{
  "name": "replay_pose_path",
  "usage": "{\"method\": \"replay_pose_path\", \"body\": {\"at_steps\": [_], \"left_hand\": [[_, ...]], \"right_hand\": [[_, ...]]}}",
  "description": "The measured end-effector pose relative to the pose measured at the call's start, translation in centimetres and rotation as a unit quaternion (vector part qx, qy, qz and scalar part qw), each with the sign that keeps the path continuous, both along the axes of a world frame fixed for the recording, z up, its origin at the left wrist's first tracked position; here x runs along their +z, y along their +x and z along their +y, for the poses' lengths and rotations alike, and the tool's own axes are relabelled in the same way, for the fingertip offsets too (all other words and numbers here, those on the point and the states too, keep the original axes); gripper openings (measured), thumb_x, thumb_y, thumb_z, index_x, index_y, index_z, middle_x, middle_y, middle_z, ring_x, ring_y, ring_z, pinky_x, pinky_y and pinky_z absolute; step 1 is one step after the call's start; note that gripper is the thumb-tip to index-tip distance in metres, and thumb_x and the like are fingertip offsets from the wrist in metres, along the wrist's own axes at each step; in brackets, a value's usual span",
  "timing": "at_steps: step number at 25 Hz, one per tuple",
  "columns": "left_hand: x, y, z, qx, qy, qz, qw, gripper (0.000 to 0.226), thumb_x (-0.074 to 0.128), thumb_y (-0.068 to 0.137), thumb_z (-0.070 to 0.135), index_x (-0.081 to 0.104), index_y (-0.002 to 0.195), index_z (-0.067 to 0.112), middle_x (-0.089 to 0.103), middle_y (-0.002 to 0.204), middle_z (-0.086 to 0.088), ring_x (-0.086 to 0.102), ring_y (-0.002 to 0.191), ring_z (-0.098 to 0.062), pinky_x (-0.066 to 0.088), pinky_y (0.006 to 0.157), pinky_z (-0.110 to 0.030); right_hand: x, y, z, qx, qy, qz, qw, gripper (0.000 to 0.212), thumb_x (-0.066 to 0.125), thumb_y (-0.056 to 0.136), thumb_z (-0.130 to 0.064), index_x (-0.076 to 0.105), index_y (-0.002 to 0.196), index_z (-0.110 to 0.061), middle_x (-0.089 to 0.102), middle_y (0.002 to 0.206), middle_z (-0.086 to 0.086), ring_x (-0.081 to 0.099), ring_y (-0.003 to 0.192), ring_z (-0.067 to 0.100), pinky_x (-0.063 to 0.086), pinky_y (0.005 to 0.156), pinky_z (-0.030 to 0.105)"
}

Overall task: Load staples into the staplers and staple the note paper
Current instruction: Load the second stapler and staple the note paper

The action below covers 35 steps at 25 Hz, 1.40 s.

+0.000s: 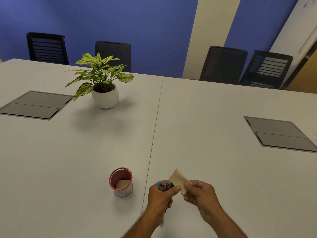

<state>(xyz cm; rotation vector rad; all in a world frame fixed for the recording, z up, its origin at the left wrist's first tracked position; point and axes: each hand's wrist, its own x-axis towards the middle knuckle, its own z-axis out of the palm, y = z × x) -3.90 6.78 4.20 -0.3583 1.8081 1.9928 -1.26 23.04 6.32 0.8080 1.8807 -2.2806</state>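
My left hand [160,197] grips a blue stapler [164,185] upright, its metal mouth pointing up just above my fingers. My right hand [199,193] pinches a small folded tan note paper [178,179] by its lower right end; the paper's lower edge sits beside the stapler's mouth, and I cannot tell whether it is inside the jaws. Both hands hover low over the white table [223,160] near its front edge. A red mesh cup [121,182] stands to the left, with another tan paper piece lying inside it.
A potted plant in a white pot [105,97] stands at the back left. Two grey cable hatches [36,104] [278,134] are set into the tabletop. A seam [154,134] runs between the two table halves. Black chairs [223,63] line the far side.
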Motion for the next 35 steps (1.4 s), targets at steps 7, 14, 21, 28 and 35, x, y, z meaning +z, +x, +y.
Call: {"method": "replay_pose_path", "body": {"at_steps": [7, 14, 21, 28, 35], "left_hand": [[0.4, 0.3, 0.4, 0.031, 0.01, 0.006, 0.999, 0.028, 0.086, 0.072, 0.032, 0.072, 0.093, 0.019, 0.075, 0.066, -0.003, 0.069, 0.054, -0.015, 0.057, 0.055, -0.023], [0.8, 0.0, -0.3, 0.007, 0.019, 0.018, 1.0, 0.025, 0.083, 0.077, 0.024, 0.074, 0.096, 0.011, 0.078, 0.075, -0.005, 0.075, 0.067, -0.019, 0.057, 0.059, -0.019], [0.8, 0.0, -0.1, -0.004, 0.022, 0.001, 1.0, 0.028, 0.084, 0.076, 0.023, 0.073, 0.097, 0.009, 0.078, 0.078, -0.008, 0.076, 0.07, -0.022, 0.059, 0.063, -0.023], [1.2, -0.1, -0.3, -0.015, 0.02, -0.009, 1.0, 0.024, 0.086, 0.074, 0.02, 0.074, 0.093, 0.011, 0.078, 0.075, -0.006, 0.075, 0.066, -0.02, 0.059, 0.061, -0.023], [1.6, 0.0, -0.1, -0.048, -0.003, -0.022, 0.999, 0.03, 0.087, 0.072, 0.022, 0.071, 0.095, 0.013, 0.077, 0.087, -0.011, 0.076, 0.069, -0.02, 0.06, 0.064, -0.024]], "right_hand": [[-0.3, -0.2, -0.4, -0.017, -0.016, 0.0, 1.0, 0.014, 0.077, 0.081, -0.008, 0.075, 0.091, 0.002, 0.075, 0.08, 0.018, 0.069, 0.064, 0.022, 0.059, 0.06, 0.032], [0.5, -0.2, 0.6, 0.067, -0.033, -0.022, 0.997, 0.021, 0.074, 0.085, -0.019, 0.077, 0.092, 0.001, 0.077, 0.087, 0.019, 0.072, 0.073, 0.026, 0.06, 0.065, 0.036], [0.1, -0.2, 0.3, 0.031, 0.014, -0.014, 0.999, 0.014, 0.072, 0.087, -0.01, 0.076, 0.092, 0.002, 0.077, 0.085, 0.02, 0.072, 0.068, 0.027, 0.059, 0.06, 0.033], [0.5, -0.4, 0.5, 0.055, 0.012, -0.005, 0.998, 0.016, 0.068, 0.09, -0.012, 0.076, 0.096, 0.0, 0.078, 0.092, 0.016, 0.075, 0.079, 0.03, 0.06, 0.066, 0.035], [0.3, -0.8, 0.0, 0.018, 0.036, 0.023, 0.999, 0.013, 0.07, 0.086, -0.006, 0.076, 0.09, 0.005, 0.077, 0.086, 0.019, 0.072, 0.073, 0.028, 0.059, 0.061, 0.036]]}}
